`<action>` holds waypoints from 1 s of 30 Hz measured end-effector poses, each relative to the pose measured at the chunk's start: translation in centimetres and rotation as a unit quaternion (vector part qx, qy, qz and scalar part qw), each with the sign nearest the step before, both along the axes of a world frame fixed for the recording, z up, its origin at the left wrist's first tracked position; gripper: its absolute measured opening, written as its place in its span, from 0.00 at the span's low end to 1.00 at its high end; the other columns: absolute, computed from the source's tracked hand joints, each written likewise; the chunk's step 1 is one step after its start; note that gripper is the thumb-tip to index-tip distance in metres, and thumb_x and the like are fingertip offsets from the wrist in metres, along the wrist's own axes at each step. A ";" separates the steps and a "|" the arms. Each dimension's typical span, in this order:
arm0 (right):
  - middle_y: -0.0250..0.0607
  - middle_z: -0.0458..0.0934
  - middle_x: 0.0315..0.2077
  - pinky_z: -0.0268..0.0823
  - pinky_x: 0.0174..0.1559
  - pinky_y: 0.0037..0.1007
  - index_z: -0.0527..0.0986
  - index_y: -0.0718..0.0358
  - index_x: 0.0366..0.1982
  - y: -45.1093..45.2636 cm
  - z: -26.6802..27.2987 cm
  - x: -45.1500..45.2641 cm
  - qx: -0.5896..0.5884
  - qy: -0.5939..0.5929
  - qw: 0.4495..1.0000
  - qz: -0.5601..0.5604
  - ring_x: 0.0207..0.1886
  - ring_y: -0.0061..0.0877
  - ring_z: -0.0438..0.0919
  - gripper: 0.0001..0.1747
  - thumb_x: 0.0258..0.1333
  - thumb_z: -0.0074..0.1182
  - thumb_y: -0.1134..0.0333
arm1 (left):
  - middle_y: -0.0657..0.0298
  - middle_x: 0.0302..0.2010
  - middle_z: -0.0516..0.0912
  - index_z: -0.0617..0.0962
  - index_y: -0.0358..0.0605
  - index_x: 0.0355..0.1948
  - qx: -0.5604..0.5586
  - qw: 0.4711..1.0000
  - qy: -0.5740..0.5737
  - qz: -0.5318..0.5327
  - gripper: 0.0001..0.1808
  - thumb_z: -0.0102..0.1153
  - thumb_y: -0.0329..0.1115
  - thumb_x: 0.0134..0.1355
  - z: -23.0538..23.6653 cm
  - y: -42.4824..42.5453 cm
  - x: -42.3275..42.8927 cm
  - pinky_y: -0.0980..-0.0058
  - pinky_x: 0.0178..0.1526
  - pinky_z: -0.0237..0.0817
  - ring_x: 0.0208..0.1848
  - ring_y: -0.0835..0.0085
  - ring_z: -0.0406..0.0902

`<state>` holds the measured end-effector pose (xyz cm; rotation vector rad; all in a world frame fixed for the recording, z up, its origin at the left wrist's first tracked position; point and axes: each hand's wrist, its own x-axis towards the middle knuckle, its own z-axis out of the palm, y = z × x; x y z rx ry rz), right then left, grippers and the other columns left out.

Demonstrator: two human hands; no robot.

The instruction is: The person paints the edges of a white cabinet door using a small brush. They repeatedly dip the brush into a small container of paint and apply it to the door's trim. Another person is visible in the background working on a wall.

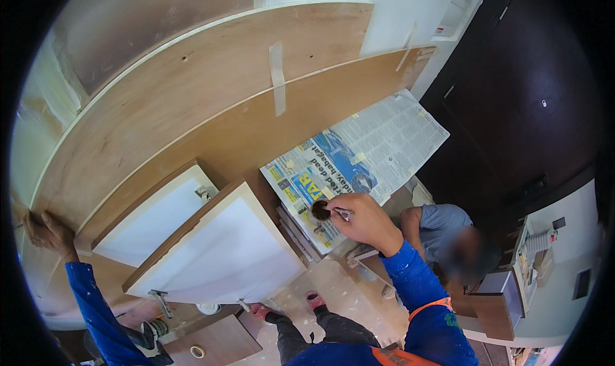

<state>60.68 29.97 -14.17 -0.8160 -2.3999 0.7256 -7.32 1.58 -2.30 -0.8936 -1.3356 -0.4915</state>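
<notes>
My right hand point(362, 219) pinches a thin, pale-handled tool whose far end is at a small round container of brown material point(320, 210); whether the tool is a spoon or a brush I cannot tell. The container is over newspaper sheets point(389, 145) covering a flat surface. At the far left my left hand point(50, 234) rests spread on the lower end of a long curved-looking plywood panel point(202, 54). A second brown panel point(250, 121) leans in front of it, with a strip of masking tape point(277, 78) across both.
Two white cabinet doors with hinges point(226, 250) point(149, 217) stand below the panels. A person in a grey shirt point(439, 222) crouches at right, near a dark door point(528, 92). A tape roll point(197, 351) lies on a brown board point(216, 344). Shelving point(521, 270) stands at far right.
</notes>
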 end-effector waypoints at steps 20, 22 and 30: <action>0.47 0.85 0.31 0.75 0.39 0.28 0.83 0.68 0.38 1.7 0.0 2.8 -0.170 0.070 0.981 -0.064 0.33 0.29 0.84 0.10 0.55 0.61 0.71 | 0.45 0.64 0.72 0.70 0.34 0.65 -0.004 1.000 -0.002 0.011 0.33 0.51 0.53 0.73 0.0 0.4 1.9 0.54 0.71 0.52 0.67 0.49 0.66; 0.47 0.85 0.32 0.75 0.40 0.29 0.82 0.69 0.39 2.3 -0.9 1.8 -0.192 0.078 0.977 -0.055 0.34 0.27 0.83 0.11 0.57 0.60 0.70 | 0.48 0.62 0.74 0.69 0.33 0.65 0.028 0.998 -0.024 -0.046 0.32 0.54 0.49 0.72 -1.8 -1.7 -0.3 0.55 0.69 0.56 0.66 0.53 0.68; 0.53 0.84 0.34 0.72 0.44 0.46 0.81 0.74 0.39 -1.3 -1.6 9.8 -0.026 -0.045 0.988 -0.144 0.38 0.42 0.80 0.19 0.62 0.56 0.61 | 0.45 0.66 0.67 0.67 0.42 0.66 0.045 0.986 -0.117 -0.112 0.39 0.61 0.53 0.58 0.1 6.3 5.5 0.39 0.75 0.38 0.73 0.44 0.58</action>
